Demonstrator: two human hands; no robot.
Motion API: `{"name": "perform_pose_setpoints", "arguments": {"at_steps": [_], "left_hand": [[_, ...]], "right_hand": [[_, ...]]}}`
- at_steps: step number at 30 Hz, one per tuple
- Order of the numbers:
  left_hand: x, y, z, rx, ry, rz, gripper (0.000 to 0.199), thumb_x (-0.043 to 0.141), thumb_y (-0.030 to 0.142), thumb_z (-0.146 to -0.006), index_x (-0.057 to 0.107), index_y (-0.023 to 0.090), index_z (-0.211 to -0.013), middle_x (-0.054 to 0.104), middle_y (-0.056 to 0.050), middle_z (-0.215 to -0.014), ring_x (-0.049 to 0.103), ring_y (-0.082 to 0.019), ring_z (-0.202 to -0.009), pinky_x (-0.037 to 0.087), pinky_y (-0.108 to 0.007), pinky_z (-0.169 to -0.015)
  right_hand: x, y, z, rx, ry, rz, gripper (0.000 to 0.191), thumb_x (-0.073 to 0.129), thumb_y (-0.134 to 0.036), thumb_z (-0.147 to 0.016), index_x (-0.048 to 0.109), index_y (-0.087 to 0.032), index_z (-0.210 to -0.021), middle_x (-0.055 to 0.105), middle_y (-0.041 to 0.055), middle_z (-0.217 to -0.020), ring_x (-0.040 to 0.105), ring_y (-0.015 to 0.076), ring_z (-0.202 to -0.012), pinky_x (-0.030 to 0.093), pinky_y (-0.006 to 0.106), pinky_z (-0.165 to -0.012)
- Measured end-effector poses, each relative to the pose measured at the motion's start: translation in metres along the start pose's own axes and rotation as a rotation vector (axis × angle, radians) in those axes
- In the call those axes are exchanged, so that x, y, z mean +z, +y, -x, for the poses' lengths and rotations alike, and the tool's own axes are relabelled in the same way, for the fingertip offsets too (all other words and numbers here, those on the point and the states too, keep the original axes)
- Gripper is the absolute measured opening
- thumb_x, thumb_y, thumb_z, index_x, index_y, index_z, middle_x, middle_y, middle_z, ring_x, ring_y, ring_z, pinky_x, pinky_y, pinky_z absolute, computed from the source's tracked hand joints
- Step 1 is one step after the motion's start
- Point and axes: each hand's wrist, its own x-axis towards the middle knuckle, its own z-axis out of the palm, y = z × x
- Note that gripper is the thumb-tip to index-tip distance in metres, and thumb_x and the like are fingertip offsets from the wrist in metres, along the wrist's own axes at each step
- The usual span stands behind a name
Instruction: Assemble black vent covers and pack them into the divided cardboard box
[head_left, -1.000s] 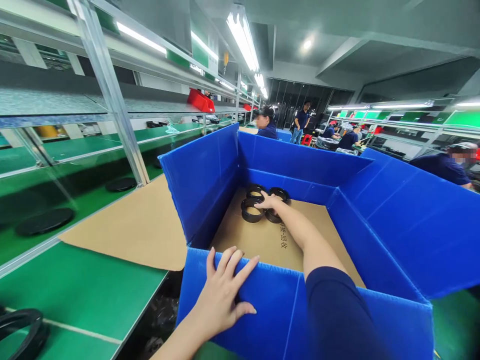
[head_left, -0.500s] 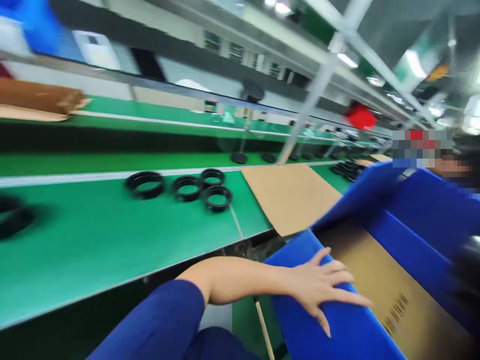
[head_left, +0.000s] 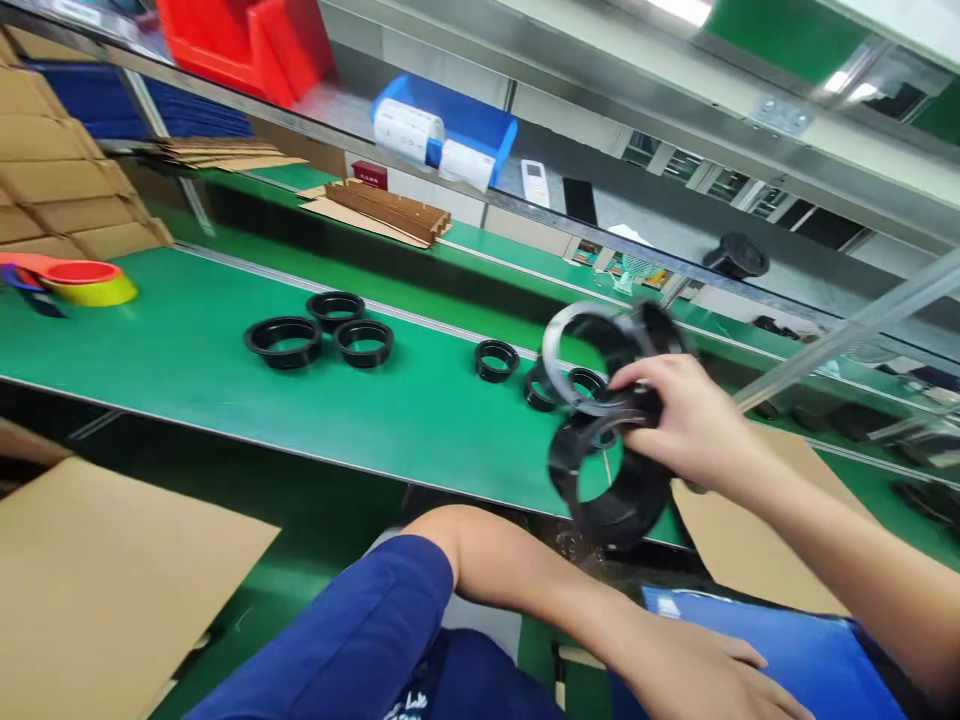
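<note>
My right hand [head_left: 679, 420] is raised over the green bench, its fingers closed round several black rings [head_left: 622, 500], blurred by motion; one shows a pale, shiny rim. Low in the view, my left hand [head_left: 712, 665] lies with fingers spread on the blue box [head_left: 787, 640]. Behind and left of the held rings, more black rings [head_left: 496, 360] rest on the green bench top [head_left: 427, 420]. Further left sits a group of three rings [head_left: 364, 343].
A cardboard sheet [head_left: 765, 510] lies on the bench under my right forearm. Another cardboard sheet [head_left: 112, 570] is at lower left. Tape rolls [head_left: 90, 282] sit at far left. A shelf above holds a red bin [head_left: 247, 50] and a blue bin [head_left: 457, 120]. A slanted metal post [head_left: 847, 330] stands at right.
The view has swung left. My right hand has come into view holding black rings. My left hand stays at the blue box and now appears lower in the picture.
</note>
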Motion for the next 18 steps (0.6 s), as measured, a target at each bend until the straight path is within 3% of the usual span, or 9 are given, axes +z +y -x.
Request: {"name": "perform_pose_setpoints", "arguments": {"at_steps": [4,6,8,11,14,16,18], "left_hand": [[-0.068,-0.036,0.088,0.376,0.102,0.001,0.038,0.054,0.047,-0.101,0.078,0.02,-0.112,0.068,-0.011,-0.129,0.063,-0.023,-0.124,0.054,-0.029,-0.103],[-0.097,-0.054,0.14,0.375,0.218,-0.046,0.032,0.053,0.035,-0.103,0.077,0.014,-0.105,0.072,-0.014,-0.118,0.066,-0.024,-0.117,0.053,-0.032,-0.105],[-0.12,-0.068,0.193,0.257,0.305,-0.077,0.025,0.052,0.021,-0.101,0.073,0.01,-0.105,0.074,-0.017,-0.11,0.069,-0.025,-0.108,0.055,-0.037,-0.102],[-0.142,-0.086,0.262,0.088,0.334,-0.124,0.026,0.05,0.008,-0.096,0.066,0.006,-0.116,0.073,-0.019,-0.107,0.069,-0.026,-0.105,0.059,-0.042,-0.097],[-0.153,-0.108,0.307,-0.035,0.352,-0.22,0.031,0.053,0.004,-0.093,0.063,0.008,-0.122,0.073,-0.018,-0.112,0.068,-0.027,-0.108,0.059,-0.045,-0.097],[-0.153,-0.124,0.324,-0.076,0.365,-0.269,0.031,0.053,0.002,-0.093,0.064,0.009,-0.122,0.072,-0.016,-0.115,0.068,-0.027,-0.11,0.059,-0.044,-0.098],[-0.148,-0.139,0.332,-0.099,0.374,-0.288,0.03,0.052,0.003,-0.095,0.065,0.01,-0.12,0.072,-0.015,-0.116,0.068,-0.026,-0.11,0.059,-0.043,-0.098]], "right_hand": [[0.126,-0.058,-0.053,0.154,-0.495,-0.162,0.042,0.079,-0.021,-0.068,0.07,-0.028,-0.109,0.058,0.0064,-0.106,0.064,0.0204,-0.084,0.054,0.035,-0.082],[0.179,-0.088,-0.075,0.24,-0.637,-0.19,0.045,0.081,-0.028,-0.071,0.068,-0.027,-0.114,0.057,0.0076,-0.111,0.064,0.0178,-0.08,0.055,0.032,-0.076],[0.216,-0.115,-0.095,0.309,-0.691,-0.205,0.048,0.081,-0.032,-0.074,0.066,-0.027,-0.12,0.056,0.0106,-0.119,0.066,0.017,-0.078,0.056,0.029,-0.071],[0.246,-0.147,-0.119,0.398,-0.677,-0.231,0.051,0.081,-0.034,-0.076,0.063,-0.026,-0.124,0.053,0.0145,-0.13,0.069,0.0175,-0.076,0.056,0.028,-0.062],[0.26,-0.162,-0.139,0.425,-0.691,-0.253,0.064,0.081,-0.049,-0.078,0.058,-0.029,-0.134,0.051,0.0166,-0.137,0.073,0.0216,-0.08,0.059,0.03,-0.058],[0.265,-0.16,-0.153,0.328,-0.704,-0.222,0.078,0.074,-0.066,-0.08,0.05,-0.031,-0.145,0.052,0.019,-0.14,0.074,0.0286,-0.093,0.062,0.036,-0.066],[0.265,-0.144,-0.172,0.162,-0.644,-0.15,0.079,0.062,-0.075,-0.085,0.048,-0.031,-0.148,0.058,0.0185,-0.138,0.07,0.0343,-0.109,0.061,0.046,-0.083]]}}
